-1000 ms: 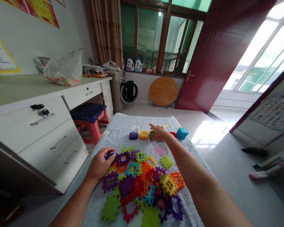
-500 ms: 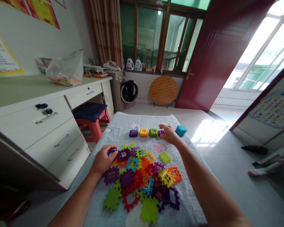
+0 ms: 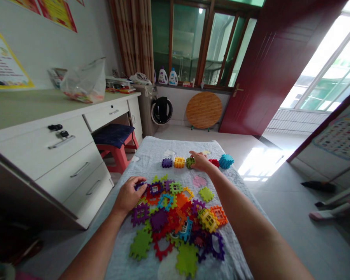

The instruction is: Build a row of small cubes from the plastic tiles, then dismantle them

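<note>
A heap of flat, toothed plastic building tiles (image 3: 175, 217) in many colours lies on a pale quilted mat (image 3: 151, 155). My left hand (image 3: 129, 195) rests on the heap's left edge, fingers curled over a purple tile (image 3: 140, 186). Further away stands a row of small assembled cubes: purple cube (image 3: 167, 163), yellow cube (image 3: 179, 162), green cube (image 3: 189, 162), red cube (image 3: 214, 162), blue cube (image 3: 226, 161). My right hand (image 3: 200, 162) reaches out to this row, fingers touching the green cube. Whether it grips anything is hidden by the hand.
A white desk with drawers (image 3: 46, 151) runs along the left, with a red stool (image 3: 116, 146) tucked under it. A clear plastic bag (image 3: 84, 83) sits on the desk. A round wooden tabletop (image 3: 204, 110) leans against the far wall. A broom (image 3: 321, 184) lies on the floor at right.
My right hand has shifted left from beside the blue cube to the green cube, uncovering the red cube. My left hand has stayed on the heap's edge.
</note>
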A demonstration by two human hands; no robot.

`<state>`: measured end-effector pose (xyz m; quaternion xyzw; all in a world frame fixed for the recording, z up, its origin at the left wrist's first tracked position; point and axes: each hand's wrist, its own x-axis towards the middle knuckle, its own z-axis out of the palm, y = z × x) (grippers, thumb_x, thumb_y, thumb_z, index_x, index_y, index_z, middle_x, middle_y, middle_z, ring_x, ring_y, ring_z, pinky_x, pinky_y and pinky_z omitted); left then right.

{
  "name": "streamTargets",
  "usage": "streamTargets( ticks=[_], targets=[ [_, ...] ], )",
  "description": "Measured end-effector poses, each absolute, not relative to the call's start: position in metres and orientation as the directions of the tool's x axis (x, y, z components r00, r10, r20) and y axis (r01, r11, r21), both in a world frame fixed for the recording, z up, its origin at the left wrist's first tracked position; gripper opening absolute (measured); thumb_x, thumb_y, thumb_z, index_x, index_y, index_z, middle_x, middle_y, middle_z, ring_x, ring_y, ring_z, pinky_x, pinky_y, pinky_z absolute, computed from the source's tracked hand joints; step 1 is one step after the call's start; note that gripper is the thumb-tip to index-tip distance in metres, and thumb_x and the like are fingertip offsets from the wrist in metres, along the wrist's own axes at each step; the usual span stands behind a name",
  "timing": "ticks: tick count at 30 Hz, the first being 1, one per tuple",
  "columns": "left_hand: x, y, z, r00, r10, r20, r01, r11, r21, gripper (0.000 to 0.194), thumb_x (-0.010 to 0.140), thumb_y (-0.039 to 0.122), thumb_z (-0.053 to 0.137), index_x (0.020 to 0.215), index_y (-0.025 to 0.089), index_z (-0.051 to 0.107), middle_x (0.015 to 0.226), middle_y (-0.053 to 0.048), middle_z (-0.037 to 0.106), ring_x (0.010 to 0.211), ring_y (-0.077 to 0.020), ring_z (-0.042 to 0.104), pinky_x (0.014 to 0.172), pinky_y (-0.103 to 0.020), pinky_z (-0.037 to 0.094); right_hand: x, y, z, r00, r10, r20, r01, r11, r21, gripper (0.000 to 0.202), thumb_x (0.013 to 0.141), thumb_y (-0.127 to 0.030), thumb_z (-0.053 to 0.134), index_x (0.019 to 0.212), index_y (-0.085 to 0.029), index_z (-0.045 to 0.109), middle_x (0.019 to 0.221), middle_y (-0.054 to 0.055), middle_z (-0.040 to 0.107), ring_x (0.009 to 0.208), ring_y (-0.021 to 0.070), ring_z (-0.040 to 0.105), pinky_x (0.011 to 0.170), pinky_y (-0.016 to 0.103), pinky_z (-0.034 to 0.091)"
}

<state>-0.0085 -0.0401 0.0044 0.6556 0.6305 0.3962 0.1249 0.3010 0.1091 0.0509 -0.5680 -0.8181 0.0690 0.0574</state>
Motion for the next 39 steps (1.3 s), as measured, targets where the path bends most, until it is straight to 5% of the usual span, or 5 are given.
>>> streamTargets(
  ticks=[19,29,35,39],
  targets=[
    [-0.01,-0.04,0.004,-0.126,0.919,0.373,0.728,-0.17,0.664,0.029,0.076,0.043,0.055,0.09,0.02,0.066,0.095,-0.006,0.068,0.091,-0.022,0.064,0.088,-0.035,0.05,0.298,0.114,0.053,-0.39,0.921,0.009,0.907,0.386,-0.171,0.087,0.065,-0.025,0.068,0.144,-0.02,0.032,0.126,0.01,0.06,0.113,0.0322,0.048,0.089,0.041,0.037],
    [-0.007,-0.04,0.007,-0.091,0.938,0.336,0.731,-0.166,0.662,0.031,0.075,0.044,0.056,0.091,0.02,0.066,0.097,-0.006,0.066,0.092,-0.022,0.063,0.09,-0.035,0.049,0.334,0.064,0.07,-0.436,0.868,0.24,0.766,0.497,-0.408,0.065,0.073,-0.019,0.063,0.135,-0.019,0.044,0.122,0.01,0.061,0.101,0.0214,0.06,0.089,0.034,0.044],
    [-0.003,-0.042,0.006,-0.053,0.929,0.365,0.734,-0.212,0.645,0.026,0.073,0.041,0.057,0.088,0.021,0.065,0.095,-0.005,0.065,0.094,-0.0223,0.061,0.093,-0.036,0.048,0.352,0.008,0.058,-0.466,0.884,-0.017,0.785,0.405,-0.468,0.039,0.074,-0.019,0.061,0.113,-0.017,0.06,0.091,0.004,0.069,0.073,0.0147,0.062,0.065,0.025,0.045],
    [-0.004,-0.041,0.003,-0.054,0.926,0.372,0.746,-0.21,0.632,0.026,0.073,0.04,0.057,0.088,0.02,0.066,0.095,-0.005,0.065,0.094,-0.0223,0.061,0.093,-0.036,0.048,0.358,-0.003,0.044,-0.452,0.888,-0.091,0.825,0.377,-0.42,0.03,0.068,-0.02,0.066,0.097,-0.018,0.064,0.089,0.004,0.066,0.073,0.0151,0.059,0.067,0.025,0.043]
  ],
)
